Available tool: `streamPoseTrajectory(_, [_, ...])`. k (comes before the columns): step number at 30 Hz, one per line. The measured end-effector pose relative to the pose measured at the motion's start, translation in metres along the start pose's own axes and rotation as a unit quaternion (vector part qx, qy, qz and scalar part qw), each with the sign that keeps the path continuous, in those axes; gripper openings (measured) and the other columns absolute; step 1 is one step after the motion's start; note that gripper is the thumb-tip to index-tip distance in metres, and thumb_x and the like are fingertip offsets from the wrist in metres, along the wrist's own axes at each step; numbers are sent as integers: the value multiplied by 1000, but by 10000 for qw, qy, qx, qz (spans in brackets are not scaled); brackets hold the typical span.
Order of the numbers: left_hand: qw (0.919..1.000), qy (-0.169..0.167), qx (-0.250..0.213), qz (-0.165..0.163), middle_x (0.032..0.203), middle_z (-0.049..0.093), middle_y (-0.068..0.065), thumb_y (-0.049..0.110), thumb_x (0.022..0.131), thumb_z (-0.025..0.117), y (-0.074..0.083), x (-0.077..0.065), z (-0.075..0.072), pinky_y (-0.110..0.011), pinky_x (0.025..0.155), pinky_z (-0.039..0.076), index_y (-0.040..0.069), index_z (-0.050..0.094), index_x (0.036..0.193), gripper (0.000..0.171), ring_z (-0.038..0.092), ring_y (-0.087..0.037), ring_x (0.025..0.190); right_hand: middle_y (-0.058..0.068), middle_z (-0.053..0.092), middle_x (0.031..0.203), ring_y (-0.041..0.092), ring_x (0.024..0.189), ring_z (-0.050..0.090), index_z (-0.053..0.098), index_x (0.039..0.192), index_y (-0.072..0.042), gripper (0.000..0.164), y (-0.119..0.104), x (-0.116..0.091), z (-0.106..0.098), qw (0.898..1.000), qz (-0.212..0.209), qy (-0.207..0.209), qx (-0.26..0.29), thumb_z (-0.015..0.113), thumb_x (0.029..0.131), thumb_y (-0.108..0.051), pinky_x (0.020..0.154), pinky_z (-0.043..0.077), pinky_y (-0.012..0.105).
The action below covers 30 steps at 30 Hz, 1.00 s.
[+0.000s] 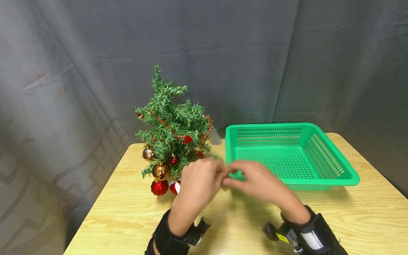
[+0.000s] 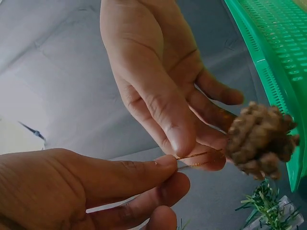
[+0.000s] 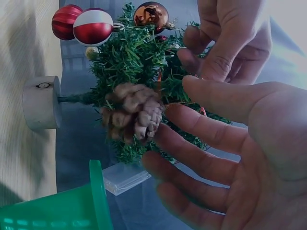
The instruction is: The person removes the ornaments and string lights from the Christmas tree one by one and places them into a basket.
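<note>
Over the table in front of the tree, my left hand [image 1: 200, 181] and right hand [image 1: 259, 180] meet. The left thumb and index finger pinch a thin gold string loop [image 2: 199, 154] tied to a brown pine cone [image 2: 261, 139]. My right fingers are spread and slightly bent around the loop; the string passes by the index finger, and in the right wrist view the thumb stands apart from it. The pine cone hangs just beyond the right fingertips, and the hands mostly hide it in the head view. A small artificial Christmas tree [image 1: 173, 122] stands left of the hands.
On the right sits a green plastic basket [image 1: 288, 181]. Gold and red baubles [image 1: 160, 171] and a red bead string hang on the tree, whose base is a wooden block [image 3: 42, 103]. A clear plastic piece [image 1: 215, 137] lies behind. Grey curtains back the wooden table [image 1: 111, 212].
</note>
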<state>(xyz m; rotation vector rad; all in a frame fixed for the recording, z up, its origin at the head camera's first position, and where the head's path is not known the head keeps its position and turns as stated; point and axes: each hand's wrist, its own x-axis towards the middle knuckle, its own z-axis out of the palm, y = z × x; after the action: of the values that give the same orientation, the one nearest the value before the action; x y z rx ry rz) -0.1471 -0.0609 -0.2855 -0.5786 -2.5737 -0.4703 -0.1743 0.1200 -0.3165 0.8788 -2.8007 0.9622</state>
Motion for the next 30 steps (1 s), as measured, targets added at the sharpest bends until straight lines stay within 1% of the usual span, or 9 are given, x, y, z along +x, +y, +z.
streamPoseTrajectory(2, [10000, -64, -15, -33, 71, 71, 9, 26, 84, 80, 0, 0, -1, -15, 45, 34, 23, 77, 78, 7, 51, -3, 49, -14, 72, 109, 13, 102, 67, 71, 106, -36, 18, 0, 1, 2, 9999, -51, 74, -54, 69, 90, -45, 88, 55, 41])
streamPoseTrajectory(4, [9999, -112, -30, -80, 71, 71, 9, 26, 84, 80, 0, -1, -1, -15, 45, 35, 23, 77, 79, 6, 50, -3, 49, -13, 73, 108, 12, 102, 67, 72, 106, -34, 19, 0, 2, 4, 9997, -129, 133, -132, 69, 90, -44, 89, 55, 41])
streamPoseTrajectory(8, [9998, -169, -46, -134, 73, 73, 8, 21, 83, 80, -1, -3, -1, -15, 45, 36, 21, 78, 81, 3, 54, -5, 50, -10, 74, 107, 11, 100, 68, 74, 107, -28, 21, -1, 4, 7, 9989, -329, 227, -250, 69, 91, -41, 90, 55, 41])
streamPoseTrajectory(13, [9998, -151, -7, -126, 73, 72, 9, 21, 81, 82, -2, -3, 0, -17, 46, 38, 21, 77, 79, 5, 58, -8, 53, -10, 74, 104, 11, 97, 69, 76, 102, -28, 15, -3, 5, 9, 9973, -525, 341, -383, 70, 91, -37, 89, 55, 40])
streamPoseTrajectory(19, [9999, -97, 48, -126, 72, 71, 9, 23, 81, 82, -1, -2, 1, -19, 46, 39, 22, 76, 76, 8, 60, -10, 54, -7, 75, 105, 13, 97, 70, 78, 101, -26, 16, -2, 5, 9, 9953, -604, 489, -574, 71, 90, -35, 90, 55, 42])
streamPoseTrajectory(22, [9998, -121, 21, -131, 72, 70, 9, 24, 82, 81, -1, -1, 1, -18, 46, 37, 22, 76, 76, 8, 59, -9, 53, -8, 75, 103, 12, 96, 70, 78, 101, -26, 16, -2, 5, 8, 9949, -618, 528, -596, 70, 91, -35, 89, 55, 41])
streamPoseTrajectory(26, [9998, -150, -9, -152, 69, 69, 10, 24, 83, 81, -1, -1, 1, -17, 44, 34, 22, 75, 75, 10, 54, -6, 50, -10, 75, 102, 10, 95, 69, 78, 100, -27, 14, 0, 4, 6, 9954, -569, 560, -537, 70, 91, -34, 88, 56, 39])
streamPoseTrajectory(30, [9998, -153, -9, -130, 68, 68, 10, 26, 83, 80, -1, 1, 1, -17, 43, 33, 23, 74, 73, 12, 51, -5, 49, -11, 75, 101, 10, 94, 70, 79, 99, -27, 13, 2, 3, 4, 9947, -588, 634, -556, 70, 91, -33, 85, 56, 37])
